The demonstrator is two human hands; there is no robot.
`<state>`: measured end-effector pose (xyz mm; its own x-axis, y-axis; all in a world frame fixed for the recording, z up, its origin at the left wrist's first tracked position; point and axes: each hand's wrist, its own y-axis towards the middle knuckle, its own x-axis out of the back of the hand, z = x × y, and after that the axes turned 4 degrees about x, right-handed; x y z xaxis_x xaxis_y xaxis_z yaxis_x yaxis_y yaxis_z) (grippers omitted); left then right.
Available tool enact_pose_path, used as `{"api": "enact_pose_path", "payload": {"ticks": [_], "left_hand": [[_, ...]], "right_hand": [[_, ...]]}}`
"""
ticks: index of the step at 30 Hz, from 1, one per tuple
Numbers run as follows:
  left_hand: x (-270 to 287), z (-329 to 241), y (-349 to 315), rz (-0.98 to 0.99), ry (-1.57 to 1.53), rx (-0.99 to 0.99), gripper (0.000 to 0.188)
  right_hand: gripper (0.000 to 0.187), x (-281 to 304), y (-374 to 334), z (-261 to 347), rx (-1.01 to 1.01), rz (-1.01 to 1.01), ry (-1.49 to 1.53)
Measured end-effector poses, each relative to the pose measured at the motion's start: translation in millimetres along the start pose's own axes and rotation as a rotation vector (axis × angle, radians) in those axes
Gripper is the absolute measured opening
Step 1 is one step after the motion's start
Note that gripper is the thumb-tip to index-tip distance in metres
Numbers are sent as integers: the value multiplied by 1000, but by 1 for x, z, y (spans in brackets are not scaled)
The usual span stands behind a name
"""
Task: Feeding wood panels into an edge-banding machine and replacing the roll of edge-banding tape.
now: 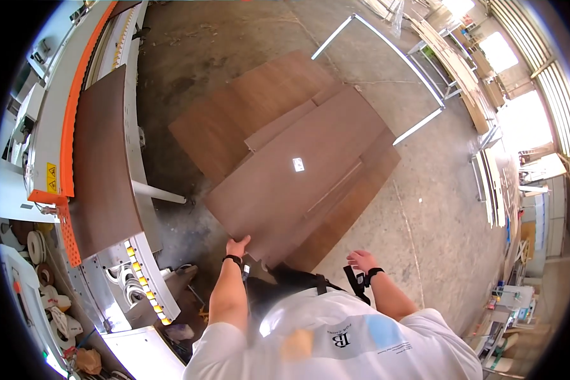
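Observation:
A stack of brown wood-look boards lies in front of me, the pieces turned at different angles. The top brown board [304,145] is long and carries a small white label [298,164]. My left hand [238,246] grips its near edge by the left corner, thumb toward the upper face, the other fingers partly hidden. Off the board's near right side, my right hand [363,261] hovers with fingers loosely apart and nothing in it. Each wrist wears a black band with a small device. Wider brown panels [215,120] stick out beneath the stack.
On my left runs a long machine with an orange guard [76,114]; another brown panel [104,164] rests on its bed. A white frame [399,47] lies beyond the stack. Racks of timber strips [494,187] line the right side. Coiled edging rolls [37,247] sit lower left.

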<state>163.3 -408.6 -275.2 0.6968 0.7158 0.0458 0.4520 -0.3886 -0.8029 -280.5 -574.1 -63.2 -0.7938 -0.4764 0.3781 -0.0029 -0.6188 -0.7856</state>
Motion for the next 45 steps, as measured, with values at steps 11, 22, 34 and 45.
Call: {"api": "enact_pose_path", "payload": {"ticks": [11,22,34,45], "left_hand": [[44,-31,-133,91,-125,58,49],[114,-66,-312,-280,-661,-37,30],[142,-46,-356,-672,-636,-146,39],[202,111,-460,-938,-924,-223,34]], "right_hand": [[35,-53,29,68,128,179,-43],[60,-90,122,102,0,112,497],[42,-122,112,103,-2,138,523],[51,-205,-31,146,245,565,403]]}}
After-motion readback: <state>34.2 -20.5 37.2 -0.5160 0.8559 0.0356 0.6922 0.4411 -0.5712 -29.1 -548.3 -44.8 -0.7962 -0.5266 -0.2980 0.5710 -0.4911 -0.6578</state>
